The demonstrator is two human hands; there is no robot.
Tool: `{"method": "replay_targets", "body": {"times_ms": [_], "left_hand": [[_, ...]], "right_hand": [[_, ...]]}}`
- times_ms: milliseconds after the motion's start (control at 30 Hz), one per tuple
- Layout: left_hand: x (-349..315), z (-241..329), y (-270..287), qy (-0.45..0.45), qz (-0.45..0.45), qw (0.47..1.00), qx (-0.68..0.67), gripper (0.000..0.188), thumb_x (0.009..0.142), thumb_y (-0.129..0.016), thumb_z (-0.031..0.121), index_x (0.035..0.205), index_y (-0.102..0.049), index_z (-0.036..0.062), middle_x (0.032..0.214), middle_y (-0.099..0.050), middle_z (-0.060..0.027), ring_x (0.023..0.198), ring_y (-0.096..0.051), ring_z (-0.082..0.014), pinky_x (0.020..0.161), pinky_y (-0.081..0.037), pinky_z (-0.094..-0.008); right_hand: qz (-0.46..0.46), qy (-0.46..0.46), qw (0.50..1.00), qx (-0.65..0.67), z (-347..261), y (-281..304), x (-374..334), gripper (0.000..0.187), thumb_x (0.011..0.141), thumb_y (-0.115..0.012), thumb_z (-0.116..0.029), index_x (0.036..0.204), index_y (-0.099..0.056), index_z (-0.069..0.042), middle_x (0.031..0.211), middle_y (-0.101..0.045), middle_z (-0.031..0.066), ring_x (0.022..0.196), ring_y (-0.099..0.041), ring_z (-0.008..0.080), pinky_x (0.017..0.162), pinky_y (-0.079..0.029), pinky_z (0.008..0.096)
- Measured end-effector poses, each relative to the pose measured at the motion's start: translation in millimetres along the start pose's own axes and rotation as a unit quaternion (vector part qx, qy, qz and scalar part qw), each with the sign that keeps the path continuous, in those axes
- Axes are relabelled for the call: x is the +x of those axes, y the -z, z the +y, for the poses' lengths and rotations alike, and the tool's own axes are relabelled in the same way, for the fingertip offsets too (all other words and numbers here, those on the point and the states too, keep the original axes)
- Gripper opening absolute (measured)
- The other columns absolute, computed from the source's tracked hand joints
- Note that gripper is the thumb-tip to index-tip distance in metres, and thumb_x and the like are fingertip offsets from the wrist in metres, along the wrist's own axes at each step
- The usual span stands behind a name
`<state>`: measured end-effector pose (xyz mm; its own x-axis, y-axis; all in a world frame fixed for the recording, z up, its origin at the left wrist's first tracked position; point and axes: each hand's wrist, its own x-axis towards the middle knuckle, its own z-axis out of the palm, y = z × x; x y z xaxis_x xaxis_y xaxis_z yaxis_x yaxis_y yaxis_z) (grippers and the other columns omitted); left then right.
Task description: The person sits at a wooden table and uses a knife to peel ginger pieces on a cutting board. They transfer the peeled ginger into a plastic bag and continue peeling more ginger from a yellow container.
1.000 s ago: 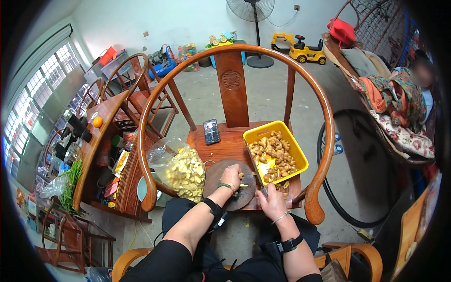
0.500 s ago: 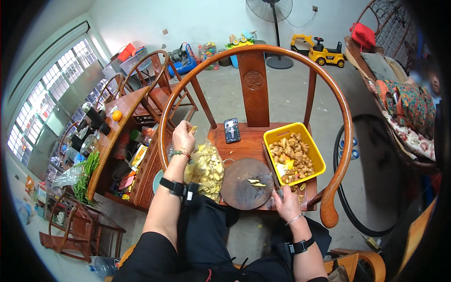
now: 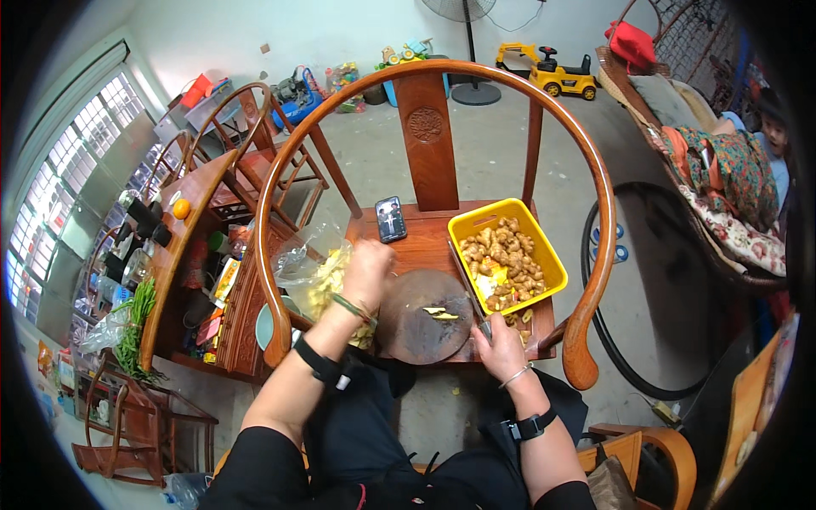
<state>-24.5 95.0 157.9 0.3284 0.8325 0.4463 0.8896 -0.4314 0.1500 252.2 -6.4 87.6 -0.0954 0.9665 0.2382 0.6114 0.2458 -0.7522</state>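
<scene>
My left hand [image 3: 369,270] hovers between the bag and the board, its fingers curled. What it holds, if anything, is hidden behind the knuckles. Below it and to its left, a clear plastic bag [image 3: 330,276] is full of pale yellow ginger pieces. A round dark wooden chopping board [image 3: 425,338] lies on the chair seat, with a few small yellow ginger slices [image 3: 440,314] on it. My right hand [image 3: 501,347] is closed around the handle of a knife [image 3: 485,328], seen nearly edge-on beside a yellow plastic basket [image 3: 557,274]. Inside the basket are unpeeled ginger roots [image 3: 503,255].
A phone [image 3: 391,219] lies on the seat behind the board. The curved wooden chair rail [image 3: 597,200] rings the work area. A pale green bowl [image 3: 274,330] stands by the bag. Left is a cluttered wooden table [image 3: 197,200]; right, a person rests on a rattan couch [image 3: 671,183].
My left hand has come down and right from above the bag to the board's edge; the ginger piece seen in it is no longer visible. My right hand stays beside the basket. The view has shifted slightly.
</scene>
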Motion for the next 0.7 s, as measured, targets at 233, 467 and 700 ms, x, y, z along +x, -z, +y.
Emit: {"method": "replay_targets", "body": {"times_ms": [233,467,700], "left_hand": [[-31,68,-104,0.124,-0.229,0.965,-0.033,0.048,0.066,-0.083,0.032,0.100,-0.065,0.0035,0.107,-0.061,-0.0167,0.107,-0.056,-0.0352,0.088,-0.050,-0.0444],[-43,56,-133,0.107,-0.231,0.965,-0.056,0.017,0.072,-0.073,0.011,0.083,-0.062,0.0039,0.093,-0.062,-0.0189,0.095,-0.058,-0.0381,0.083,-0.049,-0.0445],[-18,30,-56,0.053,-0.031,0.993,-0.102,0.013,0.073,-0.069,0.008,0.080,-0.061,0.0016,0.080,-0.062,-0.0196,0.080,-0.060,-0.0392,0.074,-0.049,-0.0477]], "right_hand": [[-0.005,-0.001,1.000,0.008,1,-1,-1,0.026,0.085,-0.068,-0.019,0.094,-0.051,-0.001,0.071,-0.061,0.0260,0.068,-0.060,0.0467,0.060,-0.048,0.0517],[0.004,0.007,1.000,0.026,1,3,1,0.029,0.085,-0.068,-0.021,0.091,-0.048,-0.001,0.070,-0.061,0.0249,0.068,-0.060,0.0464,0.058,-0.046,0.0517],[0.002,0.017,1.000,0.026,-5,8,2,0.026,0.085,-0.067,-0.018,0.091,-0.048,-0.001,0.070,-0.060,0.0262,0.067,-0.060,0.0464,0.059,-0.048,0.0513]]}}
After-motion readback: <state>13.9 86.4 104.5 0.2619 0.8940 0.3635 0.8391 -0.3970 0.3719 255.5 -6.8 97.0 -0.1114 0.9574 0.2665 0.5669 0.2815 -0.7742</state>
